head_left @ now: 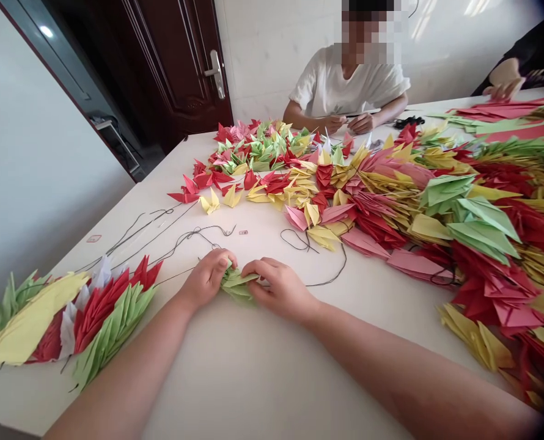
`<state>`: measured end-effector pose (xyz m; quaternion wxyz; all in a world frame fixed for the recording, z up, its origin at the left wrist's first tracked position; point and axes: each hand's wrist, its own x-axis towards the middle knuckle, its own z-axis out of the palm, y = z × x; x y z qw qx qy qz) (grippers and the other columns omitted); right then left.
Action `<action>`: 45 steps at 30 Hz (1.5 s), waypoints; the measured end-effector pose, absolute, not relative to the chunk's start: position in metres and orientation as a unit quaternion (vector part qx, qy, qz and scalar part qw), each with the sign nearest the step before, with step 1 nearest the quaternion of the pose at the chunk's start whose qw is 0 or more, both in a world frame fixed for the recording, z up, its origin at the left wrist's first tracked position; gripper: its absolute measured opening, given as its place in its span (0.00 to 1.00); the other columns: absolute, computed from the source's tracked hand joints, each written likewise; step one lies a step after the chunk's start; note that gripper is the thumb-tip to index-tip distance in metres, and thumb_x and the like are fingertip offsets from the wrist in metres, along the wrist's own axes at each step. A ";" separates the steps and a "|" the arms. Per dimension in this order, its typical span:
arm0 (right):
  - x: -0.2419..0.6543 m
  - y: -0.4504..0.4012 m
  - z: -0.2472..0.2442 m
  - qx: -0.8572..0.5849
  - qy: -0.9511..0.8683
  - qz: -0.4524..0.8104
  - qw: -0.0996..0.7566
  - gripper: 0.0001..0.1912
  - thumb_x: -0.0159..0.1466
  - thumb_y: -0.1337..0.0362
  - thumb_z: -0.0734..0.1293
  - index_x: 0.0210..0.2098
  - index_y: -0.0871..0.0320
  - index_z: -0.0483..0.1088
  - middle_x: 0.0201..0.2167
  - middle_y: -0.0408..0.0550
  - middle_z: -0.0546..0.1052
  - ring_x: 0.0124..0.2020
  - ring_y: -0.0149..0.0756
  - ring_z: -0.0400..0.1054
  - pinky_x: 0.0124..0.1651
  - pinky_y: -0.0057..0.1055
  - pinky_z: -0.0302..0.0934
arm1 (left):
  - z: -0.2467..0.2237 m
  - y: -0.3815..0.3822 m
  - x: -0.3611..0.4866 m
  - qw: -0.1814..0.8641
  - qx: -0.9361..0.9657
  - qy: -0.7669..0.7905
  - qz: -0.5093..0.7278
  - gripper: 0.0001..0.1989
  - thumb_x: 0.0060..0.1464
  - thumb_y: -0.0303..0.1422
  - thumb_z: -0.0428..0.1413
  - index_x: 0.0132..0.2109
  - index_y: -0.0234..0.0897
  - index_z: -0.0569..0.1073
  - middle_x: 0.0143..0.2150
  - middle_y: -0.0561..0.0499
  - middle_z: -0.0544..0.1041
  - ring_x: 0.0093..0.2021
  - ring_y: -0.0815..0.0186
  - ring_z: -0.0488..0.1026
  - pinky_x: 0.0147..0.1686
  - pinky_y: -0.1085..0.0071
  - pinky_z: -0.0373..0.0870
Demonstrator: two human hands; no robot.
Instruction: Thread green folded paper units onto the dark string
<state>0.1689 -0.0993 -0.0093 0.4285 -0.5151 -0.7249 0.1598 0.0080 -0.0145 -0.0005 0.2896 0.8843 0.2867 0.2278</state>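
My left hand (209, 276) and my right hand (279, 287) meet near the middle of the white table (235, 366), both pinching a small stack of green folded paper pieces (236, 286). A thin black thread (175, 241) trails from the stack leftward to a strung row of green, red, white and yellow folded pieces (70, 315) lying at the table's left front. Another loop of black thread (320, 269) lies just right of my right hand.
A large heap of loose folded paper pieces (391, 183) in red, yellow, pink and green covers the far and right side of the table. A person in a white shirt (345, 85) sits opposite, hands on the table. Another person's hand (505, 85) shows at far right. A dark door (180, 61) stands behind.
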 end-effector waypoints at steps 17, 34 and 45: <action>0.167 -0.101 -0.007 -0.536 -0.766 0.004 0.355 0.11 0.60 0.70 0.55 0.37 0.58 0.66 0.32 0.48 0.76 0.40 0.34 0.68 0.39 0.31 0.56 | 0.011 -0.021 0.011 0.270 0.905 0.275 0.182 0.23 0.58 0.45 0.30 0.34 0.38 0.65 0.34 0.49 0.69 0.37 0.63 0.64 0.41 0.65 0.61; 0.168 -0.098 -0.009 -0.572 -0.752 0.062 0.322 0.11 0.59 0.71 0.56 0.38 0.59 0.65 0.36 0.49 0.75 0.40 0.35 0.68 0.40 0.31 0.56 | 0.005 -0.016 0.011 0.236 0.926 0.240 0.168 0.18 0.54 0.48 0.42 0.36 0.38 0.66 0.35 0.50 0.70 0.39 0.63 0.65 0.41 0.66 0.60; 0.169 -0.097 -0.006 -0.588 -0.707 0.187 0.347 0.10 0.61 0.66 0.56 0.39 0.57 0.65 0.34 0.46 0.74 0.35 0.32 0.67 0.39 0.29 0.57 | 0.006 -0.017 0.011 0.234 0.925 0.252 0.160 0.14 0.56 0.43 0.42 0.36 0.38 0.65 0.35 0.50 0.70 0.39 0.64 0.65 0.41 0.67 0.61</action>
